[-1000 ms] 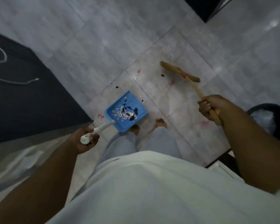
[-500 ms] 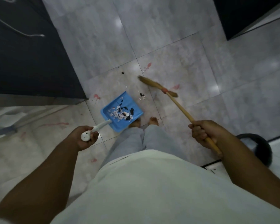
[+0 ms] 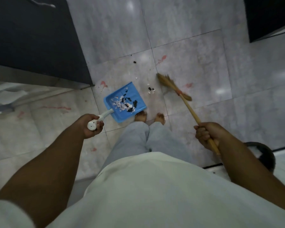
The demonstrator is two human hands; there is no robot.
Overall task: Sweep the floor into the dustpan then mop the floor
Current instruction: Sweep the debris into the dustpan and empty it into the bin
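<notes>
A blue dustpan (image 3: 113, 98) with a white handle rests on the tiled floor just left of my bare feet. My left hand (image 3: 92, 125) grips the end of that handle. White and black scraps lie inside the pan. My right hand (image 3: 207, 135) holds the wooden stick of a straw broom (image 3: 169, 84), whose bristles touch the floor right of the pan. A small pile of loose scraps (image 3: 151, 90) lies between the pan's mouth and the bristles. One black bit (image 3: 134, 62) lies farther off.
Pale marble tiles carry several reddish stains (image 3: 161, 59). A dark cabinet (image 3: 33, 40) fills the upper left and another dark block (image 3: 270, 15) the upper right corner. A dark round bucket (image 3: 263, 153) stands behind my right arm. A low step runs along the left.
The view has swung so the dustpan now sits close to my feet. The broom head has moved in toward the pan, next to the small scrap pile.
</notes>
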